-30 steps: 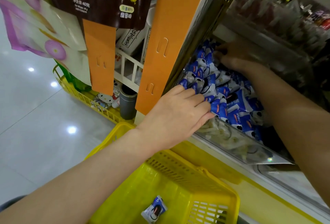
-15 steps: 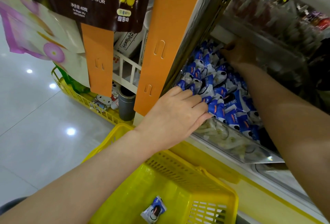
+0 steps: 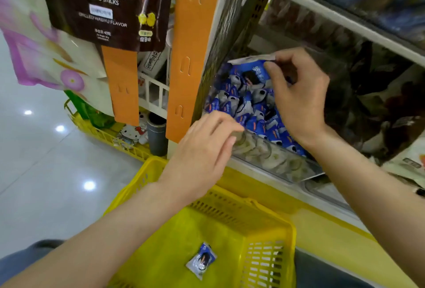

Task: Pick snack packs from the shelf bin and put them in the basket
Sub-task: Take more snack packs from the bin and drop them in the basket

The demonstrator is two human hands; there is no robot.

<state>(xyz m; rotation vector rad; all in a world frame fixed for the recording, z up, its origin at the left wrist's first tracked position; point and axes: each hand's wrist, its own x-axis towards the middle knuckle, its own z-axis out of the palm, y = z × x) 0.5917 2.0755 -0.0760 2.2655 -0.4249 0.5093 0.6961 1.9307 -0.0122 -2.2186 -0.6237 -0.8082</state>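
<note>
Over shelf bin [image 3: 276,161], right hand [image 3: 301,97] around snack pack [image 3: 250,70]

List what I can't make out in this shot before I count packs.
Head view throughout.
Whether the left hand holds anything: its fingertips are motion-blurred.
Right side of the bin: covered by the right hand and forearm.
Near part of the basket: hidden by the left forearm and cut by the bottom edge; one loose pack shows.
Print on the held pack: too blurred.

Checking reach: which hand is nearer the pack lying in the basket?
Left. The left hand, at the bin, is above the pack; right hand is higher, pinching another pack.
</note>
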